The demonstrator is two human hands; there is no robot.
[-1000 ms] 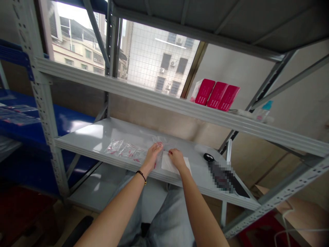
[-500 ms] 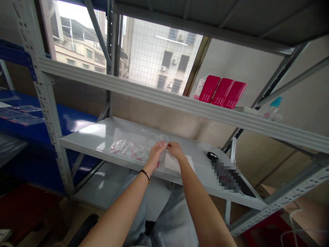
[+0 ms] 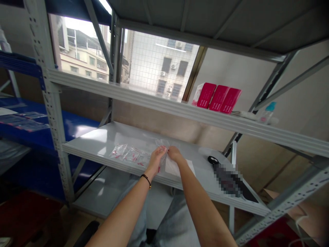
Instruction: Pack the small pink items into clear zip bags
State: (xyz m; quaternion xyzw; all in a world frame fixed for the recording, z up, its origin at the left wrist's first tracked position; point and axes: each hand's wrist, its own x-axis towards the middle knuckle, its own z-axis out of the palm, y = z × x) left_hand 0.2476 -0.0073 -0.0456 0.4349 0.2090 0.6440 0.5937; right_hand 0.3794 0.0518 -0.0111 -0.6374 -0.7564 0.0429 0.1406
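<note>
Both forearms reach forward over the shelf (image 3: 202, 176), slanting inward so that the hands come nearly together. Left hand (image 3: 155, 159): thumb side up, wrist roughly in line with the forearm, fingers curled closed around a clear plastic bag (image 3: 161, 141) with red in it; the thumb points toward the other hand. A black bracelet (image 3: 146, 178) circles this wrist. Right hand (image 3: 175, 154): back facing up, fingers bent in, tips at the bag's right edge; grip hidden by the hand itself, cannot tell whether it pinches the plastic. The held bag is in front of the person, its upper part showing beyond the left hand. Left of it, a row of similar bags (image 3: 132, 155) lies flat on the shelf. White paper (image 3: 172, 167) lies beneath the right wrist, partly covered by it.
</note>
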